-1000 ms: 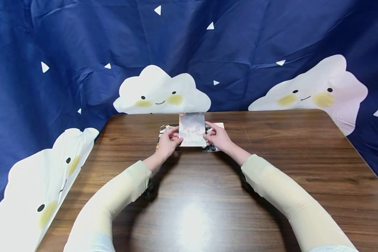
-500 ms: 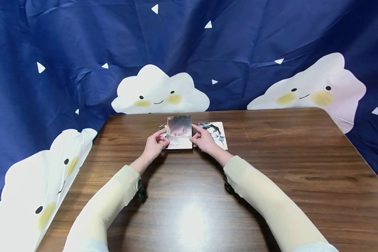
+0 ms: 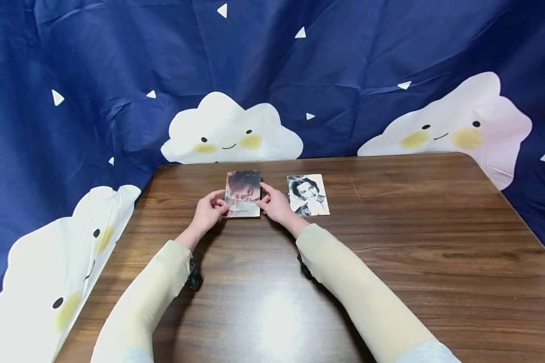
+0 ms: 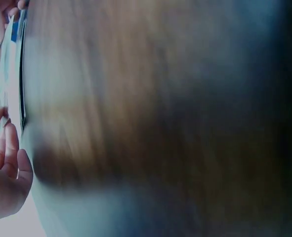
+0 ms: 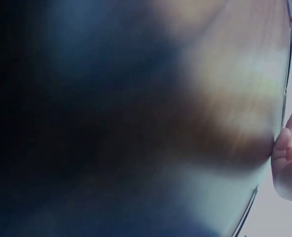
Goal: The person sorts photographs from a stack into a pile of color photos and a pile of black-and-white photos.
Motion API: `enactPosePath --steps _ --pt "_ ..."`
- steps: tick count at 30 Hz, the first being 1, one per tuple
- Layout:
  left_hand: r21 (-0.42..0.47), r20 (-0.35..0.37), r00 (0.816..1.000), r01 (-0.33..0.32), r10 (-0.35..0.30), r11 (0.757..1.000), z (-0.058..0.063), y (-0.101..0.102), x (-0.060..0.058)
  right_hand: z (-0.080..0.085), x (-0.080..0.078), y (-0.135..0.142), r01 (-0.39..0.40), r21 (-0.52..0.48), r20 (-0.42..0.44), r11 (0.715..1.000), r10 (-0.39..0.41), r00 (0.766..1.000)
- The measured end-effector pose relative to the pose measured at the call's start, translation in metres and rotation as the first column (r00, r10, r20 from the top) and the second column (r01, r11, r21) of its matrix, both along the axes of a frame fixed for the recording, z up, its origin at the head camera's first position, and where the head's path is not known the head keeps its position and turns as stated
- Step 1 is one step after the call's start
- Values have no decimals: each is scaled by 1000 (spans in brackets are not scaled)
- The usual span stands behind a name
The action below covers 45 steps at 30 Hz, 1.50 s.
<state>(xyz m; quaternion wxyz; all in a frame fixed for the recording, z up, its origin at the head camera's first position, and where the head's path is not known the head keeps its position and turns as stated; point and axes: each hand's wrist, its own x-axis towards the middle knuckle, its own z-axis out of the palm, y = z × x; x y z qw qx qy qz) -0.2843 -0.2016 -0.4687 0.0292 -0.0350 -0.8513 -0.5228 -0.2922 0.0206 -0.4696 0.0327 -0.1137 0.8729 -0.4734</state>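
moved left and slightly down since the earlier frame, the photo (image 3: 242,194) is just left of head-view centre, its long axis running up the frame, between the left hand (image 3: 209,208) and the right hand (image 3: 276,203), which grip its opposite side edges, neither clearly nearer.

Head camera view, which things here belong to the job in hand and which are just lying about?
In the job:
colour picture card, held at both sides
left hand, on its left edge
right hand, on its right edge

Lying about:
black-and-white picture card, flat on the table, though possibly part of the job
wooden table
cloud-patterned backdrop
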Motion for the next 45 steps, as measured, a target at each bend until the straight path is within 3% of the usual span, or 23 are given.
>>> enactPosePath --steps 5,11,18,23,27,30,40,45 --pt "-30 3 1000 9 -9 1000 -3 -2 -4 1 -1 -3 12 105 13 994 -14 1000" --pt "-130 24 1000 19 -16 991 -6 1 -5 -2 -4 -5 30 226 26 974 -37 999" --pt "-173 7 1000 11 -10 985 -5 4 -6 -5 -5 -6 45 188 17 981 -49 999" --pt "-156 2 1000 31 -31 987 -8 1 -9 -3 -5 -6 36 211 21 977 -41 999" --pt "-145 -43 997 58 -64 988 -13 -3 -11 -1 -5 -6 20 239 -9 971 -19 1000" --pt "-162 -47 998 42 -50 986 -11 -3 -10 -2 -5 -7 15 243 -38 970 -6 999" --pt "-213 15 1000 -12 16 977 -6 4 -6 -3 -4 -5 70 150 -46 986 -64 997" --pt "-211 25 999 41 -36 977 -5 2 -4 -4 -6 -6 99 94 -36 991 -96 995"
